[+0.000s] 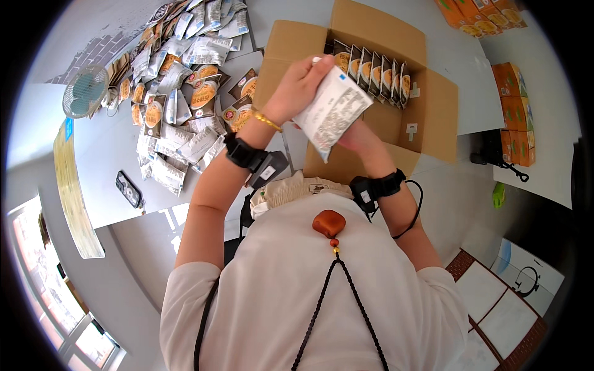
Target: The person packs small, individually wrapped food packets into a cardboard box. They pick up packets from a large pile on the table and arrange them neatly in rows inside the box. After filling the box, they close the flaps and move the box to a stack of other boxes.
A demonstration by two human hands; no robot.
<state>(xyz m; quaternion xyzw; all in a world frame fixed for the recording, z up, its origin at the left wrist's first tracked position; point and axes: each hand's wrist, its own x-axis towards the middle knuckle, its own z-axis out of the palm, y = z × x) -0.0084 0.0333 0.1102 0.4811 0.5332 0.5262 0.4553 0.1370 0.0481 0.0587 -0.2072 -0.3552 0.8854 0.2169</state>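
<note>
In front of my chest, over the near side of an open cardboard box (383, 127), is a silver-white foil packet (334, 110) with small print and a blue mark. My left hand (301, 85) grips its upper left part, thumb along the top edge. Behind the packet's lower right edge is my right hand (361, 137); its fingers are hidden there, so their hold does not show. Inside the box, a row of brown packets with orange round pictures (374, 74) stands upright along the far side. Bare cardboard shows nearer to me.
A large heap of loose foil packets (185, 93) covers the table at left, with a phone (129, 188) and a small fan (85, 91) beside it. Orange cartons (518, 114) are stacked at right, near a black strap (495, 154). The box flaps (442, 117) stick outward.
</note>
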